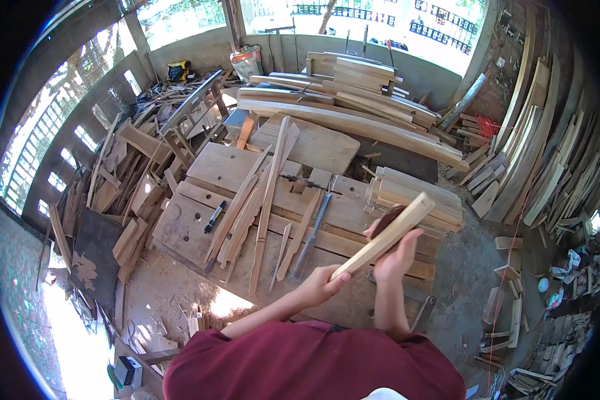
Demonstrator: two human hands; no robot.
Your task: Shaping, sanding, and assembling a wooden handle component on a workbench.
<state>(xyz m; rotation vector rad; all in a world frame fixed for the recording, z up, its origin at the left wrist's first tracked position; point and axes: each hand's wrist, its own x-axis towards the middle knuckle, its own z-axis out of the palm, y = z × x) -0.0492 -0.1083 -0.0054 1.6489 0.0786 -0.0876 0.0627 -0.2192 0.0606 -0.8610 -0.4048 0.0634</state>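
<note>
One pale wooden bar [385,239] slants above the right side of the workbench [170,230]. Left hand [327,285] grips its near end; right hand [399,257] curls round its upper part and a dark brown piece [387,221].

Two grips: left grip [327,281] and right grip [397,257]. One pale wooden bar [388,235], one dark brown piece [387,221], one desk [175,224], one long blue bar [312,235], one black-and-blue tool [215,217], one yellow-and-black object [178,71], one sack [248,65], one red tangle [491,125]. Too many overlapping boards [353,129] to count.
</note>
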